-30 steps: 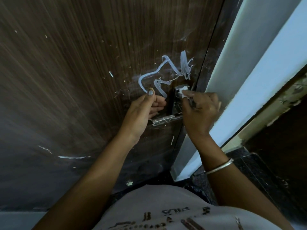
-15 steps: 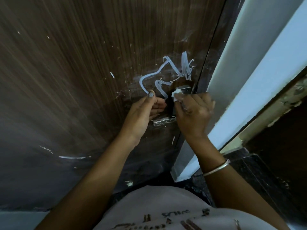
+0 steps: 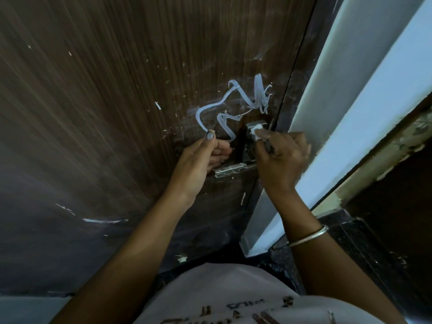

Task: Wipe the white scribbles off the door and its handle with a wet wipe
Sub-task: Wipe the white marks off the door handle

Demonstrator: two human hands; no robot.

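Right hand [image 3: 282, 160] has brought the wet wipe [image 3: 256, 131] back from lower on the plate to the top end of the handle [image 3: 230, 170] fitting, a short to-and-fro rub. Its grip is closed, fingertips pinching the wad against the metal. Left hand [image 3: 198, 164] unmoved: thumb tip on the door [image 3: 117, 113], fingers curled; cannot tell whether they hold anything. Scribbles [image 3: 233, 106] above look unchanged, and white flecks remain on the lever. Judgement: handle cleaning under way, door panel not yet begun.

Looks like a home doorway: dark wood-grain door [image 3: 117, 113], white frame [image 3: 364, 108], dark stone floor [image 3: 364, 242].
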